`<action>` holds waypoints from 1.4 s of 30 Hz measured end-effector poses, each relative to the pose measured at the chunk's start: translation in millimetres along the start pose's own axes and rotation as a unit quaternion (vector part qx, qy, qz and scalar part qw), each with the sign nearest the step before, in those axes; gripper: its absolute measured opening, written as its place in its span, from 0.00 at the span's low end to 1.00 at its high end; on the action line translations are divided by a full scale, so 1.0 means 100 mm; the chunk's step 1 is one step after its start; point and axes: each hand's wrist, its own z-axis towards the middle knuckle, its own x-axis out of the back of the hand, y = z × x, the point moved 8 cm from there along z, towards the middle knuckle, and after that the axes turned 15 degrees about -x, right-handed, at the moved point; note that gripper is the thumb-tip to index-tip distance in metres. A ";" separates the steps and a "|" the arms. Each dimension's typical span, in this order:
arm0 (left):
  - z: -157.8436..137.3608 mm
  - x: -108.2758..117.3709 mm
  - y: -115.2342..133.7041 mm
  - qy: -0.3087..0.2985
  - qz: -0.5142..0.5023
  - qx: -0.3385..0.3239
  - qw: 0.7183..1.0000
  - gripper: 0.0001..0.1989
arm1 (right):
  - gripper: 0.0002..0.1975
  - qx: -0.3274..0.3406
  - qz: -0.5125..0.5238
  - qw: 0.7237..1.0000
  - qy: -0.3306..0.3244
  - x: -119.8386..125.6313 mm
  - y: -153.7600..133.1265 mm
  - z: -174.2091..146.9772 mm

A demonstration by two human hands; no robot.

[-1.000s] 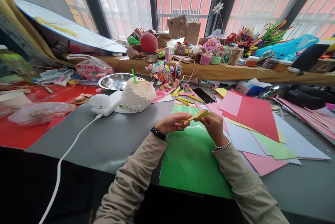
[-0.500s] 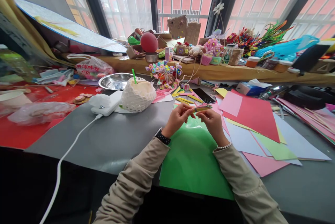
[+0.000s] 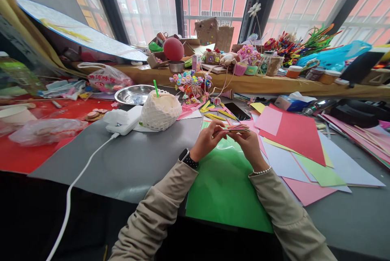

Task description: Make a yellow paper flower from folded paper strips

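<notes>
Between my two hands is a small bundle of coloured paper strips (image 3: pixel 239 128), pink, green and other colours, with the loose ends fanning out to the right. My left hand (image 3: pixel 209 140) pinches the bundle's left end. My right hand (image 3: pixel 250 147) has its fingers closed on the bundle from below and the right. Both hands are over a green sheet (image 3: pixel 227 192) on the grey table. Just beyond them lie loose yellow strips (image 3: pixel 215 117) and pink strips around a dark phone (image 3: pixel 237 111).
To the left are a foam-netted coconut (image 3: pixel 161 110) with a green straw, a white charger (image 3: pixel 125 122) with its cable, and a metal plate (image 3: pixel 134 95). Coloured paper sheets (image 3: pixel 295 135) overlap on the right. A beaded flower craft (image 3: pixel 191 84) stands behind.
The bundle has turned in my fingers, and its strips now fan out flatter to the right. My left wrist has rotated slightly. The things on the table have stayed put.
</notes>
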 end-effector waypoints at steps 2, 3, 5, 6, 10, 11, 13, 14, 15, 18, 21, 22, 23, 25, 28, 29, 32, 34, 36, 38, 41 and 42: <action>0.00 -0.01 0.00 -0.008 -0.006 0.007 1.000 0.10 | 0.08 -0.003 0.005 1.000 -0.005 -0.01 0.01 0.00; 0.00 -0.01 -0.01 -0.012 -0.008 0.013 1.000 0.10 | 0.08 -0.005 0.009 1.000 -0.008 -0.01 0.01 0.00; 0.00 -0.01 -0.02 -0.016 -0.010 0.028 0.999 0.11 | 0.08 -0.008 0.015 1.000 -0.014 -0.01 0.01 0.00; 0.00 -0.01 -0.02 -0.018 -0.012 0.035 0.999 0.11 | 0.08 -0.010 0.018 1.000 -0.016 -0.02 0.01 0.00; 0.00 -0.03 -0.04 -0.025 -0.038 0.057 0.997 0.12 | 0.08 -0.020 0.019 0.999 -0.024 -0.03 0.01 -0.01; 0.00 -0.04 -0.05 -0.027 -0.048 0.062 0.997 0.13 | 0.08 -0.023 0.019 0.999 -0.028 -0.03 0.02 -0.01; -0.01 -0.06 -0.06 -0.032 -0.070 0.071 0.995 0.13 | 0.08 -0.027 0.020 0.999 -0.035 -0.04 0.02 -0.01; -0.01 -0.06 -0.07 -0.033 -0.080 0.075 0.993 0.13 | 0.08 -0.030 0.022 0.999 -0.038 -0.04 0.03 -0.01; -0.01 -0.07 -0.07 -0.034 -0.091 0.078 0.992 0.13 | 0.08 -0.032 0.024 0.998 -0.040 -0.05 0.03 -0.01; -0.02 -0.09 -0.07 -0.035 -0.127 0.084 0.988 0.13 | 0.07 -0.033 0.030 0.998 -0.047 -0.06 0.03 -0.01; -0.02 -0.11 -0.07 -0.037 -0.156 0.090 0.983 0.13 | 0.07 -0.021 0.023 0.998 -0.049 -0.06 0.01 -0.02; -0.02 -0.11 -0.08 -0.037 -0.161 0.094 0.982 0.14 | 0.07 -0.017 0.016 0.999 -0.047 -0.06 0.01 -0.02; -0.02 -0.11 -0.08 -0.038 -0.165 0.099 0.981 0.14 | 0.08 -0.014 0.009 0.999 -0.045 -0.06 0.00 -0.02; -0.02 -0.12 -0.11 -0.038 -0.171 0.112 0.978 0.14 | 0.09 -0.011 -0.006 0.999 -0.038 -0.06 0.00 -0.02; -0.02 -0.13 -0.14 -0.031 -0.182 0.124 0.975 0.15 | 0.09 -0.002 -0.017 1.000 -0.018 -0.04 0.00 0.00; -0.02 -0.13 -0.15 -0.025 -0.187 0.125 0.974 0.15 | 0.09 -0.001 -0.017 1.000 -0.013 -0.03 0.01 0.01; -0.01 -0.09 -0.17 0.002 -0.182 0.125 0.975 0.18 | 0.08 -0.011 0.003 1.000 0.004 0.00 0.06 0.04; -0.01 -0.03 -0.19 0.020 -0.148 0.123 0.981 0.18 | 0.08 -0.013 0.018 1.000 0.015 0.03 0.08 0.06; -0.01 0.06 -0.17 0.040 -0.096 0.108 0.989 0.16 | 0.10 -0.006 0.019 1.000 0.011 0.04 0.08 0.07; 0.01 0.17 -0.13 0.067 -0.033 0.076 0.994 0.13 | 0.14 0.004 0.002 1.000 0.002 0.04 0.06 0.07; 0.02 0.28 -0.05 0.092 0.062 0.029 0.993 0.10 | 0.25 0.029 -0.074 0.996 0.041 0.11 0.00 0.06; 0.02 0.29 -0.04 0.090 0.088 0.017 0.992 0.09 | 0.27 0.049 -0.114 0.990 0.066 0.14 -0.04 0.05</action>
